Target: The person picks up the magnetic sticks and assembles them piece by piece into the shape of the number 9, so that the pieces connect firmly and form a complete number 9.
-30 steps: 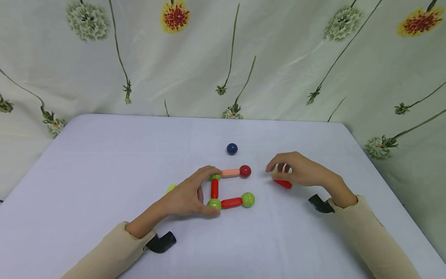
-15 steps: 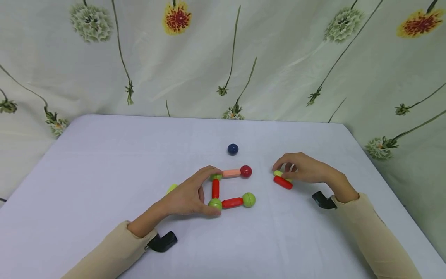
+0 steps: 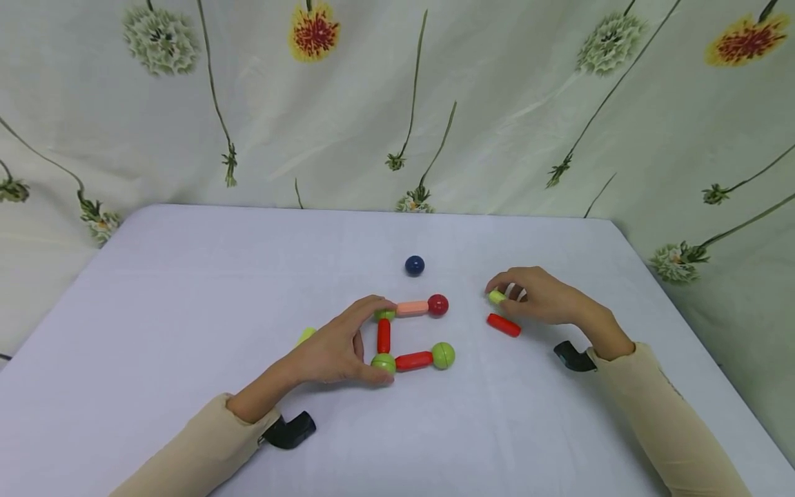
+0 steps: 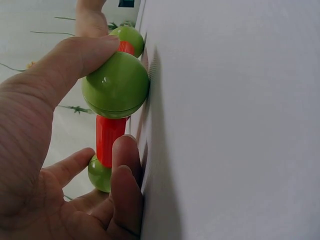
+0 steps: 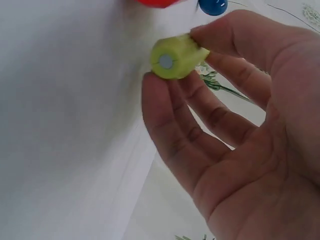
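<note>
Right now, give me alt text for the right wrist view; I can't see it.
The right hand pinches a short yellow-green stick between thumb and fingers, its flat end with a grey disc facing the camera. White table lies below; a blue ball sits at the top edge.

A white-covered bench (image 3: 186, 290) fills the lower view under soft, even light. Behind it, from 9 through 12 to 3 o'clock, hangs a pale flower-printed curtain (image 3: 348, 103).

Yellow-green rod (image 3: 496, 297) pinched above table; red rod (image 3: 504, 325) lies beside it.
</note>
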Demonstrator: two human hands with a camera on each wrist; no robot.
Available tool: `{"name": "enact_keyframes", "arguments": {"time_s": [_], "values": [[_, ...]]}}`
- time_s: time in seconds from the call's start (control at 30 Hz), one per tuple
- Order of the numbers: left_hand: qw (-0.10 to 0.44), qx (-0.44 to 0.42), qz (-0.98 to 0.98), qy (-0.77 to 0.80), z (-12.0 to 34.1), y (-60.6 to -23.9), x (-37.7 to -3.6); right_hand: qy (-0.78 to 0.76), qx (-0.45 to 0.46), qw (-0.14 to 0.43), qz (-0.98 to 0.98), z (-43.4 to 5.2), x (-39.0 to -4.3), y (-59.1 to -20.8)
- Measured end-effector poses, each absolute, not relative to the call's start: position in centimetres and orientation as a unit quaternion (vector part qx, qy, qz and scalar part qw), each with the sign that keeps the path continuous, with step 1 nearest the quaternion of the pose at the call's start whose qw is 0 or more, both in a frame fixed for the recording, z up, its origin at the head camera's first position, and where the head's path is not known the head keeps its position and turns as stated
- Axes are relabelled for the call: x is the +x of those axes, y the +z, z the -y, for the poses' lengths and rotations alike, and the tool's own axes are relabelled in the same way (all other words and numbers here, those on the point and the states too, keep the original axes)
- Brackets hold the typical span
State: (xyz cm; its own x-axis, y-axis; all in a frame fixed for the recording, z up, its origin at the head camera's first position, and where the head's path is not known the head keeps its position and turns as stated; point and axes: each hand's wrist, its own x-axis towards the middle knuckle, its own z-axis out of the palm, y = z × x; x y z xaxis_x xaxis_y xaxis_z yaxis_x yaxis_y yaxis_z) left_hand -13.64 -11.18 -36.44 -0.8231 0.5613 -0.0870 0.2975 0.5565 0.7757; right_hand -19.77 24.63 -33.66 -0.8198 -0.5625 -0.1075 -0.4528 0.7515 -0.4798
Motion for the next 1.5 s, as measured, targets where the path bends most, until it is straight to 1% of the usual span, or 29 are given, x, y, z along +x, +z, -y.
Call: {"name": "enact_keyframes", "arguments": {"time_s": [0.13,0.33,0.43,0.53,0.6,0.67,0.8,1.0,1.13,1.33,1.5], "values": [[0.163,0.249,-0.866,0.401,11.2,-36.6,-13.7,-0.23,-0.281,0.095,-0.927,-24.3,-19.6,-33.6],[0.16,0.253,-0.866,0.401,11.2,-36.5,-13.7,-0.242,-0.285,0.075,-0.924,-23.6,-19.4,-33.3],[0.16,0.254,-0.865,0.402,11.2,-36.4,-13.7,-0.257,-0.291,0.055,-0.92,-23.1,-19.4,-33.3],[0.16,0.254,-0.865,0.403,11.2,-36.3,-13.7,-0.289,-0.282,0.029,-0.915,-22.4,-19.1,-33.4],[0.161,0.252,-0.864,0.404,11.2,-36.3,-13.7,-0.319,-0.263,0.022,-0.91,-21.7,-18.9,-33.4],[0.162,0.251,-0.864,0.404,11.2,-36.4,-13.7,-0.353,-0.239,0.03,-0.904,-21.1,-18.6,-33.7],[0.164,0.249,-0.865,0.404,11.2,-36.5,-13.7,-0.413,-0.2,0.067,-0.886,-19.8,-18.0,-34.2],[0.168,0.242,-0.866,0.405,11.1,-36.5,-13.6,-0.456,-0.194,0.106,-0.862,-18.5,-17.3,-34.8],[0.17,0.239,-0.866,0.405,11.0,-36.5,-13.6,-0.468,-0.182,0.12,-0.856,-18.0,-16.9,-35.2],[0.167,0.244,-0.865,0.405,11.1,-36.5,-13.7,-0.467,-0.178,0.123,-0.858,-17.3,-16.3,-35.2],[0.165,0.246,-0.865,0.406,11.1,-36.5,-13.7,-0.467,-0.18,0.142,-0.854,-16.9,-16.0,-35.1]]}}
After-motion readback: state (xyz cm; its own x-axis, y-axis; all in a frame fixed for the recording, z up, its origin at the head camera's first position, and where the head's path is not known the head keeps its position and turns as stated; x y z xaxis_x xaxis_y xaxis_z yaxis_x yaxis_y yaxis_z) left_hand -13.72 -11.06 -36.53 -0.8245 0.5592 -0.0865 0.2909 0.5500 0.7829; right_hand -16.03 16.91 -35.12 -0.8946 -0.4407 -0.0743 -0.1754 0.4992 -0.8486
